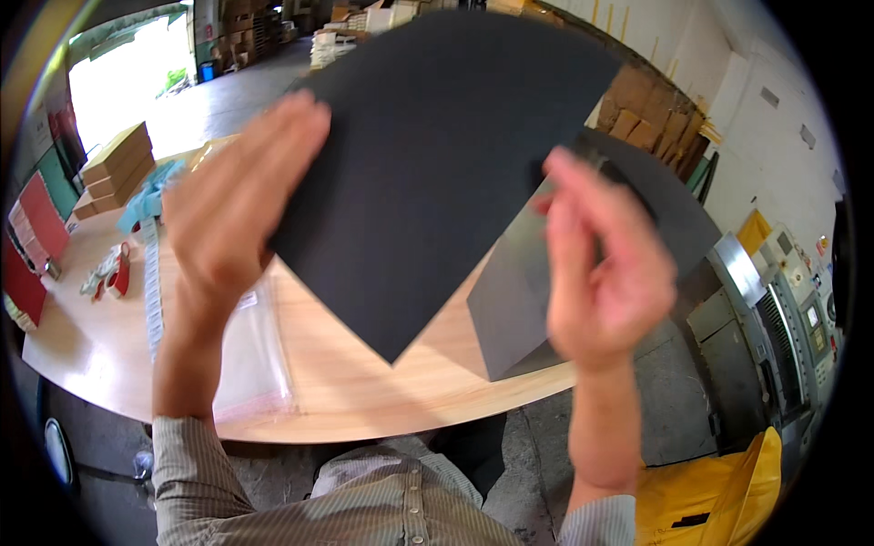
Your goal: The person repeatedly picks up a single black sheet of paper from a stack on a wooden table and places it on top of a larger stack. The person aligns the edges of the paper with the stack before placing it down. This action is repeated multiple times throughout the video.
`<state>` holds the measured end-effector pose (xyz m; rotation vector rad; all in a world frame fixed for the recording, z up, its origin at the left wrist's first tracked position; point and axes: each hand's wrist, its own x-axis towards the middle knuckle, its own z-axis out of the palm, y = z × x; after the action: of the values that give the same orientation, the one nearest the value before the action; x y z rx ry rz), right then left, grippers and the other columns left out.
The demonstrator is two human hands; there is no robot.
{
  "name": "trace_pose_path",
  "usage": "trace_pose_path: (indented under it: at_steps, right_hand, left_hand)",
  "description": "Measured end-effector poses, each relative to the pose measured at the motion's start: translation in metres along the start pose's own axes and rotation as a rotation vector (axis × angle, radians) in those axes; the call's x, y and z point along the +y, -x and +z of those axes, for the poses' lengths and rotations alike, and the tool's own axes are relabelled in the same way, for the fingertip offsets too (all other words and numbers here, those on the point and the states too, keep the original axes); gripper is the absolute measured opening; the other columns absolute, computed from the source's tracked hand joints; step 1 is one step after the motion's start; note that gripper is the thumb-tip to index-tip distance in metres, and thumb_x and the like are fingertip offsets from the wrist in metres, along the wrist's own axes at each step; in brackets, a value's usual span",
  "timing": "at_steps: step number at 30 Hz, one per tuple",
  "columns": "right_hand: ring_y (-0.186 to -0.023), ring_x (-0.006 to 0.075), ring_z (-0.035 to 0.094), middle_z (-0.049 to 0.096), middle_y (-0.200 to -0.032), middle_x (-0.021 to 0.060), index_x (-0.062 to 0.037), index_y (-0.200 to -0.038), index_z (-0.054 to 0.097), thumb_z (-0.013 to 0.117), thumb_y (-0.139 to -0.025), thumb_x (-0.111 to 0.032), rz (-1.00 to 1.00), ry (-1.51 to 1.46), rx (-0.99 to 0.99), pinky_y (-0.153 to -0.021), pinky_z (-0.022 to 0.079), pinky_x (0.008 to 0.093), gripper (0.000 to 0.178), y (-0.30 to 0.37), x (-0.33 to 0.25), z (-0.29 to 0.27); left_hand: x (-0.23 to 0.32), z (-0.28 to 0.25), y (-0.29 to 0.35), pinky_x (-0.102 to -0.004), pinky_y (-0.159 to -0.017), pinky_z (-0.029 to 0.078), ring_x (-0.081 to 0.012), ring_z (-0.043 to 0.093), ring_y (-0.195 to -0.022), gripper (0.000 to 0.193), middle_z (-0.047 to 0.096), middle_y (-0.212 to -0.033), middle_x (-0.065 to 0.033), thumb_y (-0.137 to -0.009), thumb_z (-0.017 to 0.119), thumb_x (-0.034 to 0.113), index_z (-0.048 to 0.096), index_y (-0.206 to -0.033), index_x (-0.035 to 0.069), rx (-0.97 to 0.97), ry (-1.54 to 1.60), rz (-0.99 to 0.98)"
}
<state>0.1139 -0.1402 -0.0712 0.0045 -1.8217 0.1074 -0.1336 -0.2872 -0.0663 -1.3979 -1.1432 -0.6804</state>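
A large black sheet of card or board [437, 173] is raised above the table, one corner pointing toward me. My left hand [246, 182] lies along its left edge with long, close-set fingers; the thumb is hidden. At the right edge, the fingertips of my right hand [605, 264] meet the sheet in a loose pinch, blurred by motion. Under and beside my right hand lie more dark sheets [514, 305], apparently a stack. A clear plastic bag [255, 355] rests on the table near my left forearm.
The light wooden table [364, 400] has a curved front edge. At left are stacked brown boxes [118, 173], a blue strip [152, 273], a red tape roll [118, 273] and red folders [27, 282]. A machine [792, 318] stands right; a yellow bag [710, 491] lies below.
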Motion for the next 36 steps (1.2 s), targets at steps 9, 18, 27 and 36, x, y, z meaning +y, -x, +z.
trace_pose_path:
  at_steps: [9,18,27,36]
  right_hand:
    - [-0.093,0.0099,0.067,0.069,-0.11,0.0063,0.0021,-0.139,0.06,0.063,-0.094,0.007,1.536,-0.883,-0.203,-0.081,0.056,0.0245,0.046,0.275,0.013,0.086]
    - [-0.09,0.0099,0.066,0.072,-0.112,0.0122,0.0014,-0.133,0.063,0.065,-0.093,0.004,1.407,-0.464,-0.476,-0.079,0.055,0.0257,0.039,0.335,0.047,0.077]
    - [-0.092,0.0144,0.066,0.064,-0.14,0.0169,0.0012,-0.13,0.065,0.068,-0.091,0.004,1.26,-0.392,-0.371,-0.08,0.057,0.0279,0.039,0.372,0.031,0.063]
    - [-0.119,0.0193,0.066,0.062,-0.143,0.0156,0.0001,-0.125,0.068,0.071,-0.093,0.0,1.185,-0.423,-0.283,-0.094,0.056,0.0303,0.033,0.385,0.011,0.053]
  left_hand:
    - [0.145,0.009,0.235,-0.0387,-0.089,0.059,-0.0285,0.07,-0.113,0.043,0.07,-0.126,-0.0169,-0.088,0.061,0.014,0.067,-0.127,-0.001,-0.793,0.275,-0.025]
    - [0.223,0.021,0.284,-0.0371,-0.08,0.058,-0.0268,0.063,-0.119,0.059,0.065,-0.133,-0.0134,-0.087,0.074,0.045,0.066,-0.132,0.007,-0.997,0.423,-0.082]
    - [0.219,0.031,0.287,-0.0422,-0.09,0.047,-0.0265,0.057,-0.12,0.06,0.062,-0.134,-0.0085,-0.087,0.072,0.049,0.066,-0.133,0.012,-1.002,0.536,-0.195]
    - [0.217,0.026,0.279,-0.0477,-0.093,0.044,-0.0308,0.054,-0.12,0.052,0.061,-0.133,-0.0106,-0.085,0.074,0.043,0.07,-0.128,0.013,-1.003,0.579,-0.175]
